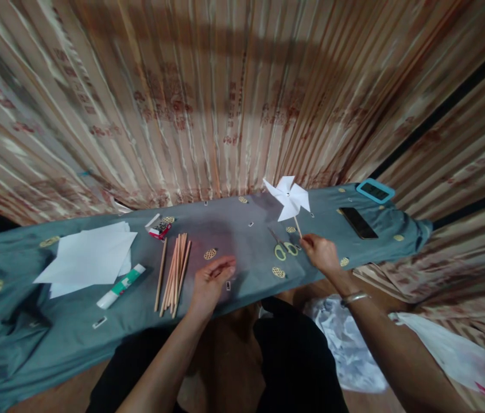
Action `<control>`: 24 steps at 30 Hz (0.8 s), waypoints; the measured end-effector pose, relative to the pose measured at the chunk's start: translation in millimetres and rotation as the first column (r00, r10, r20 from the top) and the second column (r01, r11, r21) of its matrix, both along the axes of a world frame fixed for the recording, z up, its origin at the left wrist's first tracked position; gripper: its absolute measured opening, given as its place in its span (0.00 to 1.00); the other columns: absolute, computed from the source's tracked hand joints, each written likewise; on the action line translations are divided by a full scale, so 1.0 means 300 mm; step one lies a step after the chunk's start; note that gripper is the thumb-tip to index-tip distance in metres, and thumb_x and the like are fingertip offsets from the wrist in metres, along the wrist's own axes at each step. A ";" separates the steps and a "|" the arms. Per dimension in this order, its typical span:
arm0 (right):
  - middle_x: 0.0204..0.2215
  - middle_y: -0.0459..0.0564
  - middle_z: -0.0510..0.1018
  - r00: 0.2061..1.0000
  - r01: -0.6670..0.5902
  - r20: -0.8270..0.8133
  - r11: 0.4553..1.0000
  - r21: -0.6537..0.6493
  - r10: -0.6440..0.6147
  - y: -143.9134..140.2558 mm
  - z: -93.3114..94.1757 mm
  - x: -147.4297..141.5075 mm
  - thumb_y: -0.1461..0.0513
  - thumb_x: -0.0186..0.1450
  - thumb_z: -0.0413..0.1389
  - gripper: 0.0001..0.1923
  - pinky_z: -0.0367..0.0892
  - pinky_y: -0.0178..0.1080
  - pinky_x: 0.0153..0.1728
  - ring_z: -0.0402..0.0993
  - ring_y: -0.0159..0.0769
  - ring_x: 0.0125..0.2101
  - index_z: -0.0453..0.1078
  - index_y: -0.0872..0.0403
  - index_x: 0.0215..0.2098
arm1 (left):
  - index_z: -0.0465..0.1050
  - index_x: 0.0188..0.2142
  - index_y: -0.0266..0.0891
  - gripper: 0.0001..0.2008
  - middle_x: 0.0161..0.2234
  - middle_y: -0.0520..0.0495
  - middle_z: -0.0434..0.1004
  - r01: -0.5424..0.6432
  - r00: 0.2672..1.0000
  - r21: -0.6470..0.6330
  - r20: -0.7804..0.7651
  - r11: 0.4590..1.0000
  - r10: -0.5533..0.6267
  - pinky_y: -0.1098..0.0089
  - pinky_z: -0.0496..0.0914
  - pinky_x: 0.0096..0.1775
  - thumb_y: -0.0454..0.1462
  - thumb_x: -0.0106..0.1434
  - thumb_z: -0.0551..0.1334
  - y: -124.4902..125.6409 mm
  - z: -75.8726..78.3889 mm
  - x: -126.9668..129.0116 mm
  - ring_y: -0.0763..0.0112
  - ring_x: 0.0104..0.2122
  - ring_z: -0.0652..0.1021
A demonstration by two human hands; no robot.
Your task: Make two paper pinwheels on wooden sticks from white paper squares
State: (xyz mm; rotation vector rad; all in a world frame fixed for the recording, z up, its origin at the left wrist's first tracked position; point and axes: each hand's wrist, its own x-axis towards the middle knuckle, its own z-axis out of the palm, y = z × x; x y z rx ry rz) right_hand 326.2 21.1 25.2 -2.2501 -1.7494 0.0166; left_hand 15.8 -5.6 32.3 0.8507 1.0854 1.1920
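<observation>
1. Head view: the right hand (pixel 320 252) is seen closed around the lower end of the thin stick of a white paper pinwheel (pixel 288 198), which is held tilted over the far part of the grey-green cloth (pixel 242 229).
2. A pair of scissors (pixel 283 248) with pale handles is found lying on the cloth just left of the right hand.
3. The left hand (pixel 210 281) is laid on the cloth near its front edge, fingers loosely spread and nothing held.
4. A bundle of wooden sticks (pixel 174 272) is seen just left of the left hand.
5. Farther left, a glue tube (pixel 120 285) and white paper sheets (pixel 89 258) are placed.
6. A dark phone (pixel 358 222) and a blue-framed device (pixel 375 190) are seen at the right end.
</observation>
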 end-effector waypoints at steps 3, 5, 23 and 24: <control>0.36 0.63 0.82 0.995 0.070 0.080 0.995 -0.069 -0.065 0.062 0.001 0.086 0.58 0.67 0.51 0.15 0.69 0.44 0.37 0.79 0.50 0.37 0.77 0.56 0.41 | 0.81 0.32 0.37 0.16 0.31 0.45 0.83 0.019 0.999 0.012 -0.028 1.000 -0.019 0.67 0.75 0.40 0.39 0.42 0.74 0.002 -0.012 -0.002 0.65 0.33 0.81; 0.37 0.65 0.81 0.987 0.115 0.129 0.987 -0.114 -0.100 0.101 -0.002 0.135 0.58 0.67 0.51 0.15 0.69 0.46 0.38 0.79 0.52 0.38 0.77 0.57 0.41 | 0.81 0.32 0.37 0.16 0.31 0.45 0.84 0.032 0.999 0.018 -0.040 0.999 -0.031 0.67 0.75 0.39 0.40 0.42 0.74 0.003 -0.020 -0.004 0.65 0.33 0.81; 0.43 0.72 0.78 0.921 0.296 0.339 0.911 -0.288 -0.193 0.325 -0.060 0.350 0.59 0.68 0.48 0.19 0.70 0.49 0.44 0.76 0.57 0.46 0.72 0.67 0.47 | 0.82 0.31 0.40 0.12 0.30 0.49 0.82 0.065 0.995 -0.035 -0.078 0.997 -0.068 0.73 0.72 0.34 0.38 0.44 0.71 -0.010 -0.018 -0.028 0.71 0.30 0.79; 0.43 0.73 0.77 0.920 0.292 0.345 0.913 -0.285 -0.186 0.330 -0.059 0.353 0.59 0.68 0.48 0.20 0.70 0.49 0.44 0.76 0.57 0.46 0.72 0.68 0.47 | 0.82 0.32 0.40 0.12 0.30 0.49 0.82 0.067 0.994 -0.033 -0.085 0.997 -0.070 0.73 0.72 0.33 0.38 0.45 0.70 -0.010 -0.020 -0.029 0.71 0.29 0.78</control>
